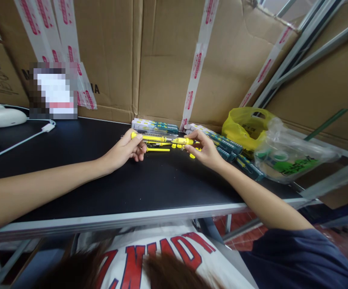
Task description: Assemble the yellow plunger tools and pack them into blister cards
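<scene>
A slim yellow pen-like tool with a clear middle section (169, 139) is held level above the black tabletop, between both hands. My left hand (127, 149) is closed, its thumb and fingers pinching the left yellow end. At the other end, the fingertips of my right hand (206, 149) grip the yellow tip. Below and behind it lie more yellow pieces, partly hidden, among them a thin yellow stick (158, 150) near my left fingers and a small yellow cap (192, 156) by my right fingers. The tool's exact kind cannot be made out.
Narrow green-and-white printed boxes (161, 125) lie at the back, with more boxes (222, 140) to the right. Beyond them sit a yellow plastic bag (243, 124) and a clear bag (291, 160). A white device (3, 117) and cable (20, 143) are left. Tall cardboard (161, 60) stands behind.
</scene>
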{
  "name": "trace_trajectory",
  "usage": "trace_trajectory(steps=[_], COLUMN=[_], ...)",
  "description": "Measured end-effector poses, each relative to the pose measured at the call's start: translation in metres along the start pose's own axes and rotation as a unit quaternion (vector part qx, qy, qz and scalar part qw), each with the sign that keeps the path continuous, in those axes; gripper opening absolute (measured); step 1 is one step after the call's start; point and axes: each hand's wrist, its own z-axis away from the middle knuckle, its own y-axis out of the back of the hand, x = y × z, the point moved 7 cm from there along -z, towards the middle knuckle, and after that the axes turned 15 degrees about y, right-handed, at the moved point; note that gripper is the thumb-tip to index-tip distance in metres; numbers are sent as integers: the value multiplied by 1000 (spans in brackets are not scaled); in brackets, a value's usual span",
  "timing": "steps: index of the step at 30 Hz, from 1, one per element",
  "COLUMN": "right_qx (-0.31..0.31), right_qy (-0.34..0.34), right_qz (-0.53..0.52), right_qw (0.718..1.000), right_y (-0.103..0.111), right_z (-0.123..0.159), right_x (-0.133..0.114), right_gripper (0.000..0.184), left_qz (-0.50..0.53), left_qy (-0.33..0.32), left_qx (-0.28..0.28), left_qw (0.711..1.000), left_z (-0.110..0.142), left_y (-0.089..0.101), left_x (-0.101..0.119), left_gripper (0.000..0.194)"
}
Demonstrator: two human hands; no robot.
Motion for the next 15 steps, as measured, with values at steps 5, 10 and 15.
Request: trace_trajectory(steps=[5,10,15], right_qx=[-16,-24,-18], right_qy=[-15,-44,-57], right_qz=[-12,-92,-174], right_qw=[1000,994,983], right_y=[-3,-9,-13], right_z=[2,2,0], right_x=[0,-1,-4], right_gripper=[26,30,34], left_qz=[8,15,17], left_qy=[6,3,1], left_qx=[1,-9,-14], left_qw=[1000,1000,1000], left_z=[0,1,1], left_y=[0,0,-1], left_x=[-1,-1,-1], left_gripper=[30,32,31])
